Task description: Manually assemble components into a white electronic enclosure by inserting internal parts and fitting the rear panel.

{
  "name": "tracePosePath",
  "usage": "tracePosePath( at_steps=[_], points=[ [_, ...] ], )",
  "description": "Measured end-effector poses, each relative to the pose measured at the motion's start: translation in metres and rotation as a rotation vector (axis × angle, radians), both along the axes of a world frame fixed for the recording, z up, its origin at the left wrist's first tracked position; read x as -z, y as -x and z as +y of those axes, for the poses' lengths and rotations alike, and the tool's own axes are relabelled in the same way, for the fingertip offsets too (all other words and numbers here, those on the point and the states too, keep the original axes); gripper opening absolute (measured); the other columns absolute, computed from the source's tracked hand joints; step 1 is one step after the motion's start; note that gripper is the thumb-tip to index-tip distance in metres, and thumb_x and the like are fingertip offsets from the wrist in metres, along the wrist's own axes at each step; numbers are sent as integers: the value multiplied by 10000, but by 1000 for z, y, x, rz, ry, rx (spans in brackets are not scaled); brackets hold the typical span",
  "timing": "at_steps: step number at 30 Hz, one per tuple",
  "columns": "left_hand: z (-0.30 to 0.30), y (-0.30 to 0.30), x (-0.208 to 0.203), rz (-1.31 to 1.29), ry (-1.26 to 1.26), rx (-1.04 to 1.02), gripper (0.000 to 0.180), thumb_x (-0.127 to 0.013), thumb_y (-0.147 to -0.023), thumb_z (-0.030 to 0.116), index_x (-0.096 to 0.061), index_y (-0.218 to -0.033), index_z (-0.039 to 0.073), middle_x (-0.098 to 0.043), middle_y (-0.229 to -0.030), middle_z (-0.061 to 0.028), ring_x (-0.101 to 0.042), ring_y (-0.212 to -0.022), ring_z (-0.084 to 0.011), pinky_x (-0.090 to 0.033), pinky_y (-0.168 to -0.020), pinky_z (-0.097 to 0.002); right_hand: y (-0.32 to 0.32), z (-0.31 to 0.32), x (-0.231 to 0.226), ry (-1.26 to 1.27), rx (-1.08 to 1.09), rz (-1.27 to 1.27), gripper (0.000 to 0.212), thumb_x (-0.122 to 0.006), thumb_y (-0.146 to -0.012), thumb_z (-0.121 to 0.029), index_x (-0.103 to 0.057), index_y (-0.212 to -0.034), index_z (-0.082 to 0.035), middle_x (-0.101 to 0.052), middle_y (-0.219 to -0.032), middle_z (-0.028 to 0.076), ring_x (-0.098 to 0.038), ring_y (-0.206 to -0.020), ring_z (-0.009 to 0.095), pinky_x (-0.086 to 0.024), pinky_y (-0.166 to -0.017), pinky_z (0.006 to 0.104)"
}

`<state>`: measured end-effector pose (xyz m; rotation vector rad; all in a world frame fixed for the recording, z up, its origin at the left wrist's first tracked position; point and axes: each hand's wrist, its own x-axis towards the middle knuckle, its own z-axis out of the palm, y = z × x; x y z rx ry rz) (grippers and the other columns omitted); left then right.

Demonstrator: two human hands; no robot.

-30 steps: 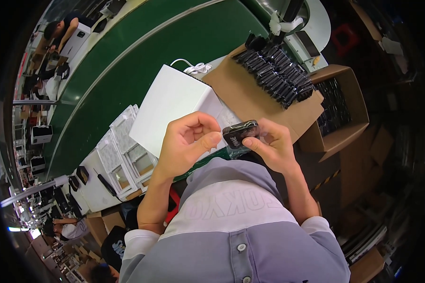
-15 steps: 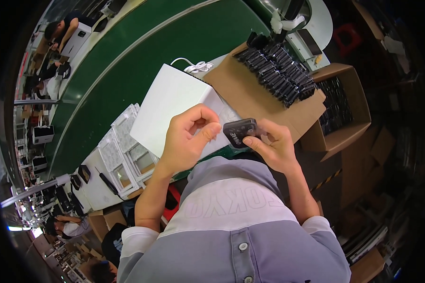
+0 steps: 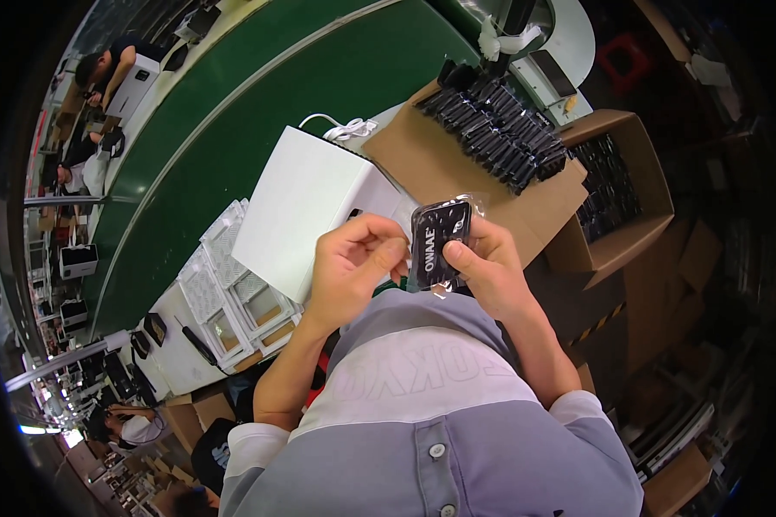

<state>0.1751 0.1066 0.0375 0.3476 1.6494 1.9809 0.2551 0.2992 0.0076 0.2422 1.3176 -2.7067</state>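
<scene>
My right hand (image 3: pixel 496 269) grips a flat black rounded item in a clear plastic wrapper (image 3: pixel 441 243), thumb on its printed face and fingers behind. The item stands nearly upright in front of my body. Beside the wrapper's left edge, my left hand (image 3: pixel 353 267) is closed, thumb against curled fingers; whether it pinches anything is hidden. Just beyond my left hand a white box-shaped unit (image 3: pixel 297 202) rests on the table. A pile of similar black wrapped items (image 3: pixel 496 125) lies on a cardboard sheet (image 3: pixel 397 146) further back to the right.
An open cardboard box (image 3: pixel 634 243) at the right holds more black wrapped items. White plastic frames (image 3: pixel 224 289) and a screwdriver (image 3: pixel 198 345) lie on the left. A white cable (image 3: pixel 351 130) sits behind the white unit. A green conveyor (image 3: pixel 233 129) curves past; other people work at far left.
The wrapped black item has turned upright, its printed face now showing more fully toward me. My left hand has come close to the wrapper's left edge. The view has shifted slightly.
</scene>
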Motion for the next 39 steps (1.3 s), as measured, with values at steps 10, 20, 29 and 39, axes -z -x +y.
tracePosePath(
  at_steps=[10,20,29,39],
  points=[
    [11,-23,21,48,-66,-54,201,-645,-958,11,-547,-1128,-37,-642,-922,-84,-617,-721,-104,-498,-617,-234,0,-9,10,69,126,-47,359,-599,-1021,-202,-553,-1301,18,-696,-1013,98,-670,-792,148,-539,-634,290],
    [13,-13,16,-107,4,41,151,-681,-938,23,-613,-1046,-57,-672,-822,-63,-601,-671,-79,-481,-589,-219,-3,-13,16,49,169,-59,347,-602,-1022,-205,-570,-1279,26,-692,-971,77,-657,-775,129,-537,-652,276],
    [6,-16,19,-64,81,25,118,-688,-930,11,-626,-1008,-54,-659,-800,-47,-574,-656,-62,-463,-591,-212,-6,-2,22,-693,271,-33,89,-653,-976,-52,-684,-975,32,-656,-724,24,-599,-608,55,-449,-527,219],
    [9,-17,17,-60,134,-17,127,-707,-912,-11,-638,-1012,-48,-670,-807,-31,-576,-676,-55,-465,-608,-204,0,-30,19,-748,521,161,142,-681,-889,79,-642,-1022,47,-633,-781,33,-566,-670,54,-467,-599,219]
  ],
)
